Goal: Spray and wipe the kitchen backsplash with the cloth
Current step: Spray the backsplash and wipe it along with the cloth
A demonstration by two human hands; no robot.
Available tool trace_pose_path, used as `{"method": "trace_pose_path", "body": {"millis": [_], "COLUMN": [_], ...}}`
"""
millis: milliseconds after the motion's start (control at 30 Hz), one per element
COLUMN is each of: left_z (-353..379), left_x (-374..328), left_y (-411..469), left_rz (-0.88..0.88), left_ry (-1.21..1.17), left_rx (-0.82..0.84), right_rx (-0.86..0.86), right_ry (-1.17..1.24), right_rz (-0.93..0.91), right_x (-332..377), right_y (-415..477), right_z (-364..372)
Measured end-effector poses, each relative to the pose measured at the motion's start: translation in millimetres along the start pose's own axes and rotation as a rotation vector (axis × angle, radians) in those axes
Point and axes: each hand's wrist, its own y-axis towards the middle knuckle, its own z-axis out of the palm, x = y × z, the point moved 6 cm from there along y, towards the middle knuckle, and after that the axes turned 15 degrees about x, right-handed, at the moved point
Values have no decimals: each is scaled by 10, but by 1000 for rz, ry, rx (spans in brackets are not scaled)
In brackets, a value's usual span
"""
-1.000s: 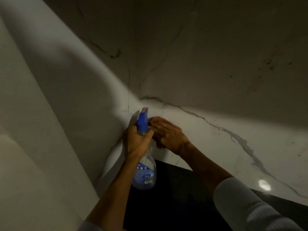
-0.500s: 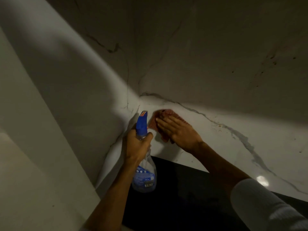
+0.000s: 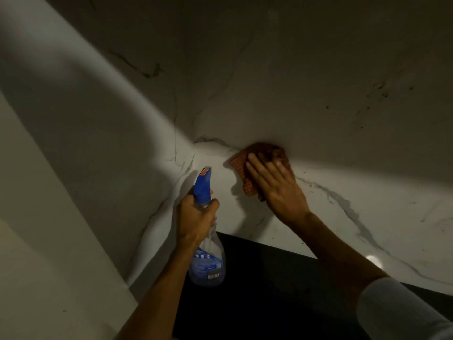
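Note:
A white marble backsplash with grey veins fills the corner ahead, its upper part in shadow. My right hand lies flat with straight fingers on a red checked cloth, pressing it against the wall just right of the corner. My left hand grips the neck of a clear spray bottle with a blue trigger head. The bottle hangs upright to the left of the cloth, its nozzle toward the corner.
A black countertop runs below the backsplash. A white side panel stands at the left. Small brown specks sit on the wall right of the cloth, and dark spots show higher up at the right.
My right hand has slid the cloth to the right and upward along the wall, away from the corner. The left hand holds the bottle in nearly the same place.

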Motion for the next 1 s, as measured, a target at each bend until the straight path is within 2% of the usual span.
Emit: {"method": "trace_pose_path", "body": {"millis": [100, 133, 233, 400, 467, 600, 667, 767, 833, 933, 1000], "left_z": [19, 22, 14, -36, -53, -53, -36, -12, 5, 54, 98], "left_x": [47, 64, 113, 163, 179, 196, 166, 83, 6, -128, -232], "left_y": [-34, -44, -63, -93, -103, -102, -88, -65, -37, 32, 87], "left_rz": [-11, -18, -37, -36, -38, -39, -26, 0, 14, 39, 69], "left_ry": [13, 12, -10, 30, 45, 30, 25, 2, -22, -39, -33], "left_rx": [6, 8, 7, -16, -24, -16, -7, 2, 4, 27, 50], "right_rx": [311, 351, 253, 75, 105, 276, 218, 73, 65, 170, 181], "right_ry": [-164, -202, -249, -32, -14, -155, -161, 5, 6, -62, -126], "right_rz": [-184, -238, -271, -72, -70, -239, -256, -87, -41, -154, -210], "right_x": [194, 229, 236, 147, 225, 396, 352, 177, 139, 148, 64], "right_y": [-72, -71, 61, 331, 322, 349, 432, 506, 461, 313, 254], "right_z": [374, 416, 230, -104, -36, 202, 64, -221, -259, -179, -254]}}
